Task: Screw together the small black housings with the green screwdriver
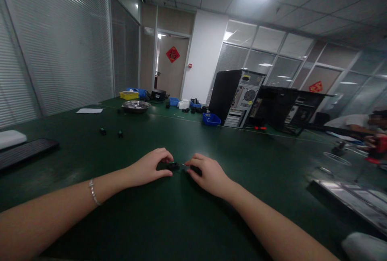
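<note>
Near the middle of the green table, a small black part [173, 166] sits between the thumb and fingertips of my left hand [151, 167], which are curved around it. Its exact kind is too small to make out. Just to its right, my right hand [208, 173] has thumb and fingers drawn together on a small shiny piece [184, 165], whose shape is mostly hidden. The two hands face each other with a narrow gap between them. Farther off to the left lie a small black part [103, 131] and another black part [120, 134], both with a greenish patch.
A keyboard [27, 152] lies at left. Behind are a metal bowl [136, 107], a yellow tray [129, 95], a blue bin [211, 119] and a computer tower [236, 97]. At right are a metal panel [353, 200] and a person [353, 123] leaning over the table.
</note>
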`<state>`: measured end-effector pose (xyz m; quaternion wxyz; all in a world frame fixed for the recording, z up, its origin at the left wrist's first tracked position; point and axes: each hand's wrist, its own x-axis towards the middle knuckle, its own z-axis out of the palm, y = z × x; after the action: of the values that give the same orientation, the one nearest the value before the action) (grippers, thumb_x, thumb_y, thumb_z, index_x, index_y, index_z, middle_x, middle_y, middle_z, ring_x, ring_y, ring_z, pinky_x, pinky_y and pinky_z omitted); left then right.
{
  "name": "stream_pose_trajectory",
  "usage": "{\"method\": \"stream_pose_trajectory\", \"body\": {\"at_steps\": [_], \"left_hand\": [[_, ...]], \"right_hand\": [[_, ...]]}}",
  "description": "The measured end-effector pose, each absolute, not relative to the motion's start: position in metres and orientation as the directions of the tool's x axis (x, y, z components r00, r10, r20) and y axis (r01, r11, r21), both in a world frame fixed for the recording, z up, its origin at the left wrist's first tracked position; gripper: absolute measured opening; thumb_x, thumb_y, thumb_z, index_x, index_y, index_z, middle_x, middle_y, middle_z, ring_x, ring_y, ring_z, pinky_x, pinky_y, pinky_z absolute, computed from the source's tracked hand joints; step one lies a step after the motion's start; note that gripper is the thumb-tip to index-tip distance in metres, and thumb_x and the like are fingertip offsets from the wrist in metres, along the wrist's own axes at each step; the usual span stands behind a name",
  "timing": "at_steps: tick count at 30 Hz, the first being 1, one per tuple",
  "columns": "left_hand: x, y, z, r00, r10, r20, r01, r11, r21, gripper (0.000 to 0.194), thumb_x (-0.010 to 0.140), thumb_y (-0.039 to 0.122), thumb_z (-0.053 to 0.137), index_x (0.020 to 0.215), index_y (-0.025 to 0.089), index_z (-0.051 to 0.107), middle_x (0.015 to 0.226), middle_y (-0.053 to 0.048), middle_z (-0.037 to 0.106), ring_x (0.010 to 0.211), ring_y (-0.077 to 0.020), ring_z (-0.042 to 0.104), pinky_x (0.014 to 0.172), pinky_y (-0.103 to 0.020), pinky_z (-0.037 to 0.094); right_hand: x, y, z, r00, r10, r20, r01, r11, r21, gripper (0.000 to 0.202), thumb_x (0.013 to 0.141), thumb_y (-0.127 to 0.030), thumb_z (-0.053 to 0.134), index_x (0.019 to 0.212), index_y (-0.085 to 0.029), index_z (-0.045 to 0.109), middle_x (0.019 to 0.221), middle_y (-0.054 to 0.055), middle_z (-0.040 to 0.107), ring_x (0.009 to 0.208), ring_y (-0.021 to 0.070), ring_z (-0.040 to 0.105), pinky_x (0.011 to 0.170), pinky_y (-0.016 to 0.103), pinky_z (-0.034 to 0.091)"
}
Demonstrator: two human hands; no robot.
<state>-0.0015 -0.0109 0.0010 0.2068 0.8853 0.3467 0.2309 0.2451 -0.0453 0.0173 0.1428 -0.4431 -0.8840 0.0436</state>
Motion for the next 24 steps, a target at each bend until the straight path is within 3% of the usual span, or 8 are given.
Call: {"method": "stream_pose_trajectory", "body": {"at_steps": [4,8,12,15,18,21,24], "left_hand": [[-0.008,-0.014,0.013,0.732,0.645,0.219,0.482,-0.718,0.502,0.017,0.086,0.018,0.058,0.102,0.02,0.065,0.103,-0.005,0.061,0.097,-0.0208,0.057,0.087,-0.032,0.047],[-0.02,-0.013,0.025,0.785,0.597,0.167,0.455,-0.738,0.498,0.029,0.084,0.008,0.052,0.101,0.024,0.069,0.107,-0.002,0.063,0.103,-0.0197,0.058,0.094,-0.03,0.044],[-0.024,-0.009,0.029,0.749,0.637,0.182,0.487,-0.715,0.501,0.042,0.082,0.001,0.042,0.107,0.022,0.068,0.109,-0.004,0.062,0.104,-0.0203,0.058,0.095,-0.032,0.042],[-0.025,-0.011,0.033,0.754,0.64,0.149,0.494,-0.701,0.514,0.032,0.086,0.006,0.045,0.102,0.02,0.068,0.102,-0.004,0.063,0.094,-0.0194,0.06,0.085,-0.029,0.046],[-0.028,-0.014,0.037,0.785,0.615,0.073,0.489,-0.688,0.537,0.021,0.089,0.022,0.056,0.106,0.021,0.067,0.094,-0.002,0.064,0.081,-0.0176,0.06,0.071,-0.025,0.048],[-0.03,-0.015,0.037,0.816,0.578,-0.003,0.475,-0.669,0.572,0.027,0.086,0.036,0.065,0.108,0.021,0.067,0.089,-0.001,0.064,0.074,-0.0157,0.059,0.062,-0.023,0.046],[-0.029,-0.014,0.032,0.828,0.56,-0.018,0.454,-0.651,0.608,0.026,0.085,0.038,0.067,0.105,0.021,0.069,0.089,-0.001,0.063,0.074,-0.0148,0.058,0.062,-0.022,0.045]], "right_hand": [[0.253,-0.038,0.016,-0.541,0.814,0.213,0.808,0.573,-0.137,0.024,0.094,-0.033,0.058,0.11,-0.016,0.062,0.11,0.006,0.063,0.099,0.0219,0.061,0.087,0.044,0.049],[0.25,-0.032,0.018,-0.528,0.811,0.253,0.822,0.563,-0.089,0.026,0.094,-0.034,0.057,0.113,-0.016,0.061,0.116,0.007,0.062,0.104,0.0233,0.06,0.09,0.046,0.048],[0.228,-0.024,0.02,-0.569,0.782,0.252,0.801,0.597,-0.046,0.025,0.094,-0.031,0.058,0.114,-0.016,0.061,0.117,0.008,0.062,0.103,0.0229,0.061,0.088,0.045,0.05],[0.208,-0.02,0.02,-0.628,0.745,0.225,0.762,0.647,-0.019,0.026,0.094,-0.031,0.059,0.115,-0.016,0.06,0.118,0.008,0.062,0.103,0.0229,0.062,0.088,0.045,0.051],[0.194,-0.017,0.018,-0.647,0.73,0.219,0.742,0.669,-0.037,0.026,0.094,-0.03,0.059,0.116,-0.016,0.06,0.119,0.008,0.062,0.103,0.0227,0.062,0.088,0.045,0.052],[0.191,-0.017,0.014,-0.627,0.744,0.232,0.741,0.661,-0.12,0.027,0.094,-0.03,0.059,0.117,-0.016,0.059,0.119,0.008,0.061,0.103,0.0227,0.062,0.087,0.044,0.052],[0.195,-0.018,0.012,-0.591,0.768,0.247,0.723,0.64,-0.26,0.027,0.094,-0.03,0.059,0.117,-0.016,0.059,0.119,0.008,0.061,0.102,0.0223,0.062,0.086,0.044,0.053]]}}
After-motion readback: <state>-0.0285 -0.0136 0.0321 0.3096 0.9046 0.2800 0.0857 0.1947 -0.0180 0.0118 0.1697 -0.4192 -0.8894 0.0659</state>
